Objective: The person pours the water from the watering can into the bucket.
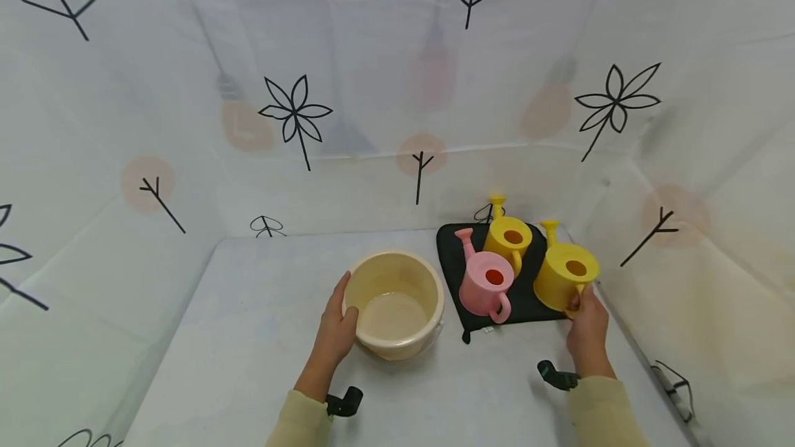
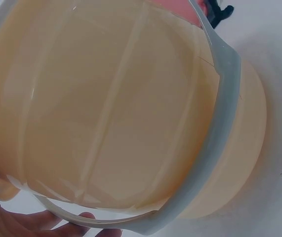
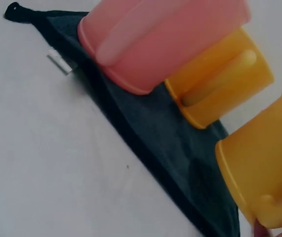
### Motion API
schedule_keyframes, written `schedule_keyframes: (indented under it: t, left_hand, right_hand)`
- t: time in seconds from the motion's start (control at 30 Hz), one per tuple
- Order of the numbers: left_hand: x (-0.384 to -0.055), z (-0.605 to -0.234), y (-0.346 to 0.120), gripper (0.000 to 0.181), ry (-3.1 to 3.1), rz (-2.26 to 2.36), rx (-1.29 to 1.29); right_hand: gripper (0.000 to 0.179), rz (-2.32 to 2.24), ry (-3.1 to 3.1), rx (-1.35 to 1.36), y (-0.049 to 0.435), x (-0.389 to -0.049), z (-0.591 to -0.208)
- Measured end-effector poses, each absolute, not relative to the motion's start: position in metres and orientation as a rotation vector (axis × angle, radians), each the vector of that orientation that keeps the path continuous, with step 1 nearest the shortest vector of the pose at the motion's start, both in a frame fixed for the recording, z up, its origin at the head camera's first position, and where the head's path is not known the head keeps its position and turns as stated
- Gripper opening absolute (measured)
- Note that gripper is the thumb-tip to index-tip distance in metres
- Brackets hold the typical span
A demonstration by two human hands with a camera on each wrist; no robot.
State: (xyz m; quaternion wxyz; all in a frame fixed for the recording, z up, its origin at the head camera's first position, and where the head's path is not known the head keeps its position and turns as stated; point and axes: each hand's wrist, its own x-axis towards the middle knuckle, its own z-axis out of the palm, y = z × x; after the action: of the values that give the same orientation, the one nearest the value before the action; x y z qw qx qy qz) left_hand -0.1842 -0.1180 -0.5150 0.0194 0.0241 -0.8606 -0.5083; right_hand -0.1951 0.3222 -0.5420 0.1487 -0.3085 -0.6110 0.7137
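Observation:
A cream bucket [image 1: 397, 309] stands on the table, its mouth facing up. My left hand [image 1: 338, 330] grips its left rim, the thumb by the rim and the fingers outside. In the left wrist view, the bucket's pale bail handle [image 2: 224, 108] hangs round its side, near my fingertips [image 2: 86, 217]. At the right, my right hand [image 1: 588, 333] holds a yellow watering can [image 1: 559, 278] by its handle [image 3: 279, 215]. Whether that can touches the dark cloth [image 1: 453, 261] is unclear. A pink watering can [image 1: 481, 288] and a second yellow watering can [image 1: 506, 236] stand on the cloth.
The white table [image 1: 248, 336] meets patterned fabric walls [image 1: 373, 54] at the back and sides. A loop [image 1: 467, 336] sticks out from the cloth's near corner. Dark bands with small devices [image 1: 344, 402] are on both wrists.

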Motion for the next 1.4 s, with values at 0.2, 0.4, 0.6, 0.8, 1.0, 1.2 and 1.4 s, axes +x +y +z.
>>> schedule_keyframes:
  t: [0.2,0.4,0.6,0.8,1.0,1.2,1.4]
  left_hand:
    - [-0.184,-0.515,-0.119,0.065,-2.671,-1.582,0.082]
    - [-0.185,-0.515,-0.119,0.066,-2.656,-1.582,0.065]
    - [-0.184,-0.515,-0.120,0.065,-2.663,-1.580,0.090]
    - [-0.184,-0.515,-0.121,0.064,-2.665,-1.598,0.093]
    - [-0.185,-0.513,-0.119,0.064,-2.680,-1.581,0.100]
    - [-0.187,-0.511,-0.117,0.065,-2.689,-1.542,0.115]
    - [-0.186,-0.510,-0.117,0.065,-2.682,-1.544,0.109]
  right_hand:
    - [0.045,2.038,-1.685,-0.858,0.323,-0.192,-0.530]
    - [0.043,2.068,-1.443,-0.777,0.320,-0.190,-0.513]
    - [0.043,2.025,-1.378,-0.648,0.320,-0.189,-0.498]
    - [0.043,1.987,-1.385,-0.625,0.318,-0.187,-0.488]
    - [0.045,1.970,-1.358,-0.585,0.313,-0.185,-0.474]
    - [0.051,1.967,-1.324,-0.443,0.306,-0.181,-0.461]
    - [0.051,1.999,-1.332,-0.412,0.299,-0.178,-0.446]
